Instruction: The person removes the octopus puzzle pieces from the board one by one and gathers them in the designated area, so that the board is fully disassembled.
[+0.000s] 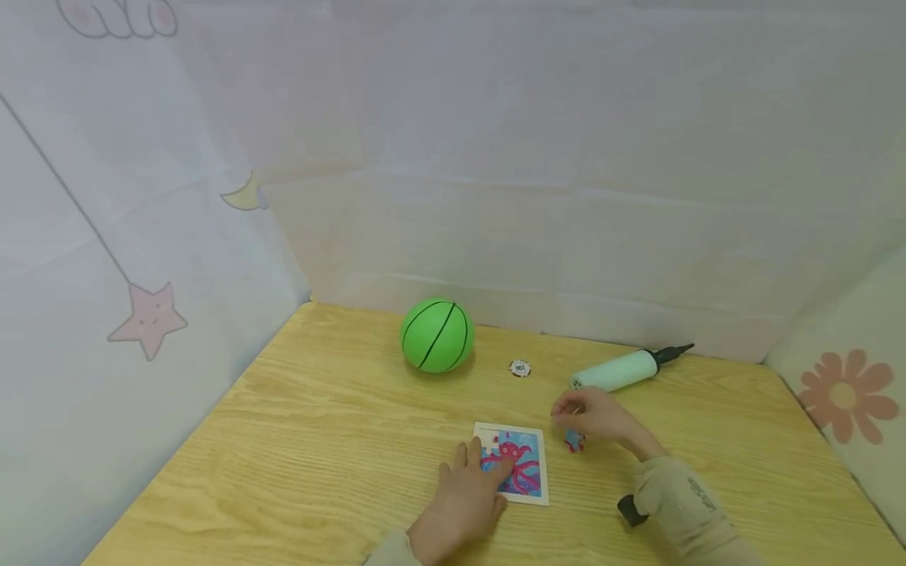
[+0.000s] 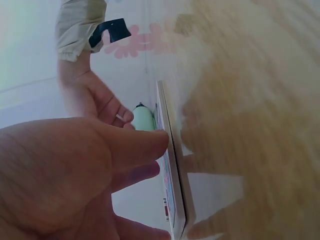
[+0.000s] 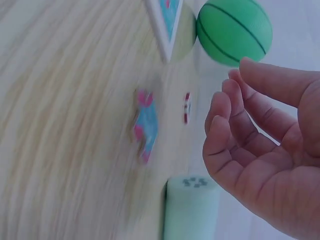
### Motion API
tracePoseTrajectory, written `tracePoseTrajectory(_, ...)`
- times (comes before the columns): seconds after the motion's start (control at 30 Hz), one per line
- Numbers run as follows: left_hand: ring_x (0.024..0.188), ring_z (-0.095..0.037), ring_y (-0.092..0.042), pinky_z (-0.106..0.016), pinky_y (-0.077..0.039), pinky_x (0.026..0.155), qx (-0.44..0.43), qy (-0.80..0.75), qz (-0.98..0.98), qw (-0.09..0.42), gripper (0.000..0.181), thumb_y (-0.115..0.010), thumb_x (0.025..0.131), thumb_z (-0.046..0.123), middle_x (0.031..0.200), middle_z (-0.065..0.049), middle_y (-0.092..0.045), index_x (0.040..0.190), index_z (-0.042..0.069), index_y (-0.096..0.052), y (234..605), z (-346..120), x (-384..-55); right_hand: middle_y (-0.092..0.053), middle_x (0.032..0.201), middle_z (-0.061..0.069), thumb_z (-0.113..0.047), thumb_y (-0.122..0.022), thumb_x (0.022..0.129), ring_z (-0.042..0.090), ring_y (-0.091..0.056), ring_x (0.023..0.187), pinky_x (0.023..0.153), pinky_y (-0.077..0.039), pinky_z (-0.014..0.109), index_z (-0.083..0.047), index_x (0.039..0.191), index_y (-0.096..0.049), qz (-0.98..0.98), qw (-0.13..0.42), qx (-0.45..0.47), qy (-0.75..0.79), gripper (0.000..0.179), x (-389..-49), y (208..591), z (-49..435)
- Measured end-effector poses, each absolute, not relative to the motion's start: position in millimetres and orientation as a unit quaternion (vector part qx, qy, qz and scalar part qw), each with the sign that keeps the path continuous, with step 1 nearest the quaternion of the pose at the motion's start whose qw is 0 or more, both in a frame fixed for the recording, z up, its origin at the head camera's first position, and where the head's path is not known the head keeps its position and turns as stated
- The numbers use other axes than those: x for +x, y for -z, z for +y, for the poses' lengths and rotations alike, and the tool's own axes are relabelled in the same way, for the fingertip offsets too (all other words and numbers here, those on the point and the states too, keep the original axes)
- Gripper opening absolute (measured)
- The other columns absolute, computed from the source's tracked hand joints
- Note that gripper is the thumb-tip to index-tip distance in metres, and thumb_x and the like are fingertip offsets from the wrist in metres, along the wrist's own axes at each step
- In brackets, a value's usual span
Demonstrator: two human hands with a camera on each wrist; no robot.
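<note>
A square jigsaw puzzle (image 1: 543, 472) with a white frame and a pink octopus picture lies flat on the table; its upper left corner shows a bare white gap. My left hand (image 1: 463, 491) rests on it with fingers extended, the index finger over the octopus and the thumb at the lower edge. To the right of the frame lies a loose blue and pink puzzle piece (image 1: 574, 441). Just above that piece hovers my right hand (image 1: 598, 415), fingers loosely bent. In the right wrist view the right hand (image 3: 265, 130) holds nothing, and the piece (image 3: 146, 122) lies apart from its fingertips.
Behind the puzzle, a green ball (image 1: 437, 336) with black lines stands near the back edge. A red and white poker chip (image 1: 520, 368) lies between it and a pale green hand pump (image 1: 619, 371) with a black nozzle. Printed cloth walls (image 1: 453, 196) border the wooden table.
</note>
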State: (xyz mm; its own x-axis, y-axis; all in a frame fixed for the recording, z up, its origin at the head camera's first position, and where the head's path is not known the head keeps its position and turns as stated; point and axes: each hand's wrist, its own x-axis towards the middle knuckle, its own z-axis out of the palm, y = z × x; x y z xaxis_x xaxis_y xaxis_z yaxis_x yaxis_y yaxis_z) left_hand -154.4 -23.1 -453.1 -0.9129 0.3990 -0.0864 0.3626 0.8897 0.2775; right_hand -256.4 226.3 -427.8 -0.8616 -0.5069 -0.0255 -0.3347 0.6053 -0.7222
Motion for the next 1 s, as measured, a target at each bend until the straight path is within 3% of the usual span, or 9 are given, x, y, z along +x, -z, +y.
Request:
tracePoseTrajectory(0.17,0.129,-0.046,-0.037,-0.062,-0.040,0.094,0.190,-0.130,0.969,0.084,0.046,-0.064,0.091,0.031,0.142,-0.028,-0.036,0.136,0.034,-0.054,454.9,-23.7,-155.9,-0.065,0.089,0.000,-0.021,-0.064,0.093,0.012,-0.058,0.079,0.066,-0.048,0.027,-0.004,0.096,-0.067,0.878,0.127,-0.264,0.378,0.018,-255.9,425.5,203.6)
tracePoseTrajectory(0.37,0.128,-0.042,-0.040,-0.059,-0.042,0.092,0.198,-0.122,0.968,0.089,0.044,-0.065,0.090,0.031,0.142,-0.025,-0.039,0.133,0.035,-0.057,453.6,-27.5,-157.4,-0.067,0.087,-0.002,-0.018,-0.065,0.092,0.011,-0.058,0.076,0.066,-0.048,0.026,-0.007,0.095,-0.069,0.869,0.146,-0.281,0.380,0.013,-259.4,435.7,179.6)
tracePoseTrajectory(0.77,0.127,-0.040,-0.041,-0.059,-0.043,0.091,0.203,-0.111,0.969,0.091,0.040,-0.063,0.092,0.034,0.141,-0.020,-0.041,0.131,0.039,-0.058,452.8,-31.3,-159.1,-0.067,0.087,-0.001,-0.011,-0.071,0.086,0.014,-0.059,0.083,0.077,-0.049,0.033,-0.004,0.097,-0.071,0.861,0.177,-0.252,0.404,0.013,-273.5,450.6,150.0)
tracePoseTrajectory(1.0,0.127,-0.040,-0.041,-0.060,-0.043,0.091,0.203,-0.111,0.968,0.093,0.040,-0.063,0.092,0.032,0.141,-0.021,-0.041,0.131,0.039,-0.058,452.1,-29.9,-158.9,-0.066,0.083,-0.002,-0.010,-0.070,0.087,0.013,-0.058,0.079,0.073,-0.049,0.031,-0.007,0.097,-0.072,0.854,0.209,-0.266,0.397,0.011,-281.4,454.4,146.3)
